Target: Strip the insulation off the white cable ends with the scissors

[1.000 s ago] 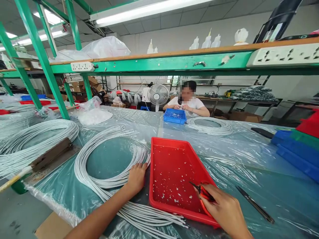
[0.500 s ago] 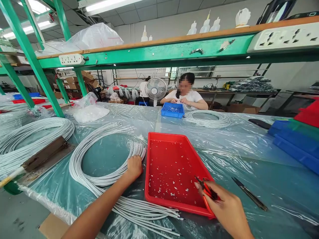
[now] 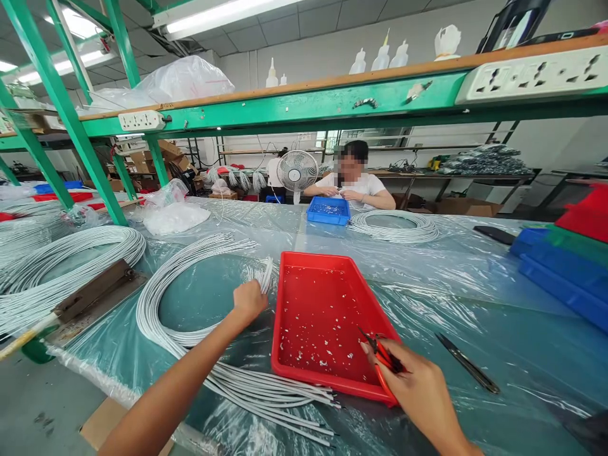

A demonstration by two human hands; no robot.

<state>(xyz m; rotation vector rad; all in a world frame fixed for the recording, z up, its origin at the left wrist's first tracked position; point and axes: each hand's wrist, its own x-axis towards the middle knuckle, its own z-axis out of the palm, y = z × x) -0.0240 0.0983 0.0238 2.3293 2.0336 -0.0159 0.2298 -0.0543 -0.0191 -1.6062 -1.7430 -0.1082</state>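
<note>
My left hand (image 3: 249, 299) is closed round the ends of the white cables (image 3: 164, 323), a big loop of them lying on the plastic-covered table, and lifts those ends a little. My right hand (image 3: 418, 392) grips red-handled cutters (image 3: 382, 354) over the near right corner of the red tray (image 3: 289, 354). Small white scraps are scattered over the tray's floor. More cable ends (image 3: 285, 399) fan out along the tray's near edge.
Black tweezers (image 3: 466, 363) lie right of the tray. Stacked blue, green and red trays (image 3: 565, 266) stand at far right. A brown metal tool (image 3: 92, 292) and more cable coils (image 3: 57, 259) are left. Across the table a person (image 3: 351, 183) works beside a blue tray (image 3: 329, 211).
My left hand has risen from the cable loop, pulling a bunch of cable ends up with it. My right hand with the cutters has stayed over the tray's corner.
</note>
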